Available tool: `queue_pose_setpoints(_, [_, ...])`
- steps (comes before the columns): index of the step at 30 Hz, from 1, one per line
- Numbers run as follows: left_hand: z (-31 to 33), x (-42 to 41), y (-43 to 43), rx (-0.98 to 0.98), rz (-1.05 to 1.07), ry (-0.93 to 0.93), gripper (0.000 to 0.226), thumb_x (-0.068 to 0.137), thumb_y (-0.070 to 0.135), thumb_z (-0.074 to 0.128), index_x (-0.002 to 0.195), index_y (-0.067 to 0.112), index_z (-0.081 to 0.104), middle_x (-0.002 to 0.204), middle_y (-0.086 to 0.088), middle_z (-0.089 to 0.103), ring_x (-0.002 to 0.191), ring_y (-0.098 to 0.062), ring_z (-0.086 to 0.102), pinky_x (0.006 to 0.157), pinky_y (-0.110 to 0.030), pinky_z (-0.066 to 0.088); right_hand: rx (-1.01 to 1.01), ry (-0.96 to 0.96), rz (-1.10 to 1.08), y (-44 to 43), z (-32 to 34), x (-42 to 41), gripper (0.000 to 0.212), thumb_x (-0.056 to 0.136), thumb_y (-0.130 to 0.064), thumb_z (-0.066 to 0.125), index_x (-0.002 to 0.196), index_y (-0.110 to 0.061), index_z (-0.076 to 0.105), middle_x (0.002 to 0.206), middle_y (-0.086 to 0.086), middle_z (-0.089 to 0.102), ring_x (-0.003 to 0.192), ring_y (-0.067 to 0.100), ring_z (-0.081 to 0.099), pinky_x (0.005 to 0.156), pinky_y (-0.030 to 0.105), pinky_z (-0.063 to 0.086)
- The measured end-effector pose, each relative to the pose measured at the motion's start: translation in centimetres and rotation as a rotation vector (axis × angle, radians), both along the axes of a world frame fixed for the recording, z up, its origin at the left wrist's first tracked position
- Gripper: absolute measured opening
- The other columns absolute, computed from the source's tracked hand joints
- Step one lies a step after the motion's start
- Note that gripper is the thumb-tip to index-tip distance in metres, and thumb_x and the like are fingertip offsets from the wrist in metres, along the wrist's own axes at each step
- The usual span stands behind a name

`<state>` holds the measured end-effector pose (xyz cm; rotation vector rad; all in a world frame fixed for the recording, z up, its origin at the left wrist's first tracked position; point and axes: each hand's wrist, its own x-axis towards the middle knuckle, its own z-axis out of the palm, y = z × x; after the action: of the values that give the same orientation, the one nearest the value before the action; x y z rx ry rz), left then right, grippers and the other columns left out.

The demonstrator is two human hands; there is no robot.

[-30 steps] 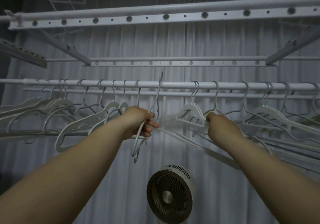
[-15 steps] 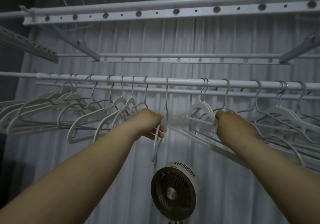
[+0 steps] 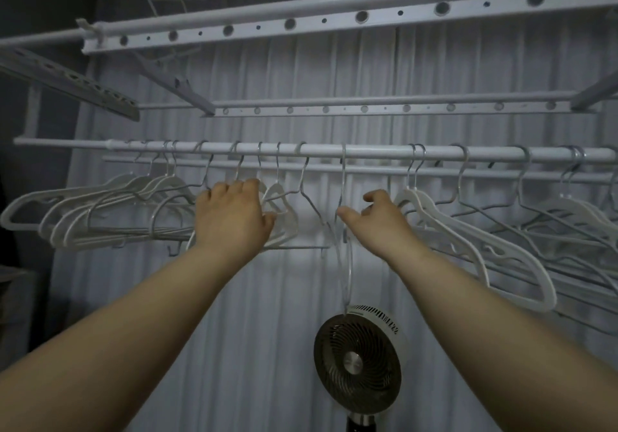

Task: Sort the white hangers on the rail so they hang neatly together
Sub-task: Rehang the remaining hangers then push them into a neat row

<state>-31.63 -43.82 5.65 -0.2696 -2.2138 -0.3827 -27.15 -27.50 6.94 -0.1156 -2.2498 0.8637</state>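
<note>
A white rail (image 3: 374, 154) runs across at head height. Several white hangers (image 3: 100, 211) hang bunched on its left part, and another spread group of white hangers (image 3: 468, 241) hangs on the right. Between them a single thin hanger (image 3: 346, 264) hangs edge-on to me. My left hand (image 3: 230, 217) lies with fingers spread on the right end of the left bunch, gripping nothing that I can see. My right hand (image 3: 378, 221) is open just right of the single hanger, its thumb touching the wire.
A perforated drying-rack bar (image 3: 334, 18) and a second bar (image 3: 368, 108) run overhead above the rail. A round standing fan (image 3: 357, 361) stands below the single hanger. Pale curtains (image 3: 267, 298) hang behind everything.
My left hand has let go of the single hanger, which now hangs on the rail, and moved left onto the bunch. My right hand has left the right group and opened beside the single hanger.
</note>
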Motion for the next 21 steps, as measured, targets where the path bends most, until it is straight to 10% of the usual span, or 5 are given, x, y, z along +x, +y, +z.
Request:
queue_pose_setpoints(9, [-0.3, -2.6, -2.3, -0.053, 0.07, -0.108, 0.044, 0.088, 0.04, 0.05, 0.125, 0.016, 0.051, 0.133, -0.01, 0.055, 0.128, -0.028, 0.042, 0.103, -0.036, 0.031, 0.098, -0.182, -0.143, -1.2, -1.4, -2.9, 0.056, 0.09, -0.006, 0.044, 0.142, -0.007, 0.022, 0.104, 0.011, 0.052, 0.091, 0.026, 0.055, 0.074, 0.033, 0.047])
queue_pose_setpoints(21, [-0.5, -4.3, -2.8, -0.147, 0.004, -0.008, 0.031, 0.095, 0.027, 0.042, 0.107, 0.007, 0.063, 0.114, -0.013, 0.065, 0.11, -0.032, 0.056, 0.085, -0.034, 0.043, 0.258, -0.056, -0.375, 1.1, -1.7, -1.7, 0.037, 0.089, 0.002, 0.045, 0.125, -0.005, 0.05, 0.121, 0.016, 0.061, 0.111, 0.031, 0.057, 0.083, 0.031, 0.045])
